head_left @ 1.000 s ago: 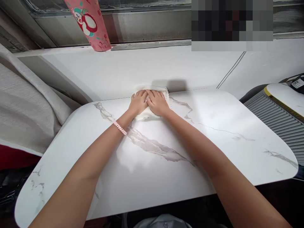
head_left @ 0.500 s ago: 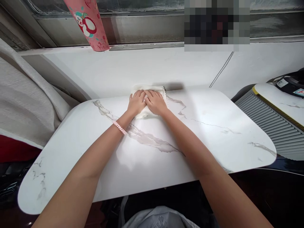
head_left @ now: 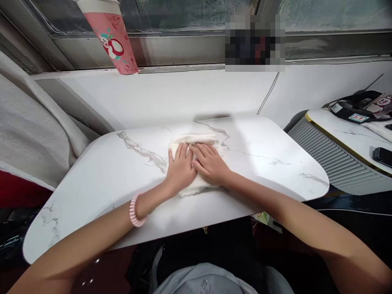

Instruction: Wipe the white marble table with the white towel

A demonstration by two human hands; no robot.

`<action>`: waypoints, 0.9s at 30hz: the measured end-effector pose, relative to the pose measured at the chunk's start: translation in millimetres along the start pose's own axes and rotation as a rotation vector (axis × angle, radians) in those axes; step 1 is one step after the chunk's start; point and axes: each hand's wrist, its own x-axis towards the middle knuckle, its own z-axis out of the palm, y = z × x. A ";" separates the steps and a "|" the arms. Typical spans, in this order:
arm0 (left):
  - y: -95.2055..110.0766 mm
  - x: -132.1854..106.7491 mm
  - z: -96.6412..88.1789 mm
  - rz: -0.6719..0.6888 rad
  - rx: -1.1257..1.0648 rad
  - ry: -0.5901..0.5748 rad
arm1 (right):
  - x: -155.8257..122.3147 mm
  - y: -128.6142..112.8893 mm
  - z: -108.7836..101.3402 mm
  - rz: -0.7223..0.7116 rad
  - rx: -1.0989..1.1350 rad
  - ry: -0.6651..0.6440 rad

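A white cloth (head_left: 193,139) lies flat on the marble-patterned white tabletop (head_left: 92,179), near its middle. On the cloth's left half rests my left hand (head_left: 181,169), palm down, fingers spread and stretched out. My right hand (head_left: 212,166) presses on the right half, also palm down with its fingers extended. The two hands meet at the thumbs, and the cloth shows beyond the fingertips and below the palms. A pink coiled band (head_left: 136,211) circles my left wrist.
A pink paper cup (head_left: 114,43) stands on the window ledge at the back left. A grey curtain (head_left: 33,122) hangs at the left. To the right is a ribbed cabinet (head_left: 324,159) with a black object (head_left: 357,107) and a dark phone-like item (head_left: 382,156) on top.
Both hands have drawn the cloth from the table's back edge toward me, to the middle of the tabletop. The view has tilted slightly, showing more of the cup and cabinet.
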 end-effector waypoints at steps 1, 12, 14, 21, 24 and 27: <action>5.1 -10.7 0.1 0.037 -0.002 -0.001 | -12.9 -5.2 -3.6 0.001 -0.007 0.000; 57.9 -71.8 -2.8 0.319 -0.080 -0.090 | -113.8 -23.3 -41.1 -0.004 0.005 -0.028; 61.7 -64.3 -3.5 0.337 -0.101 -0.117 | -114.6 -18.8 -43.8 0.046 0.015 -0.035; 60.9 0.0 2.2 0.312 -0.128 -0.163 | -73.4 23.8 -41.5 0.157 -0.033 -0.038; 53.8 36.9 7.7 0.249 -0.140 -0.143 | -39.7 55.6 -39.1 0.092 -0.023 -0.044; 44.0 73.4 14.2 0.183 -0.145 -0.091 | -3.8 86.6 -36.1 0.024 -0.002 -0.051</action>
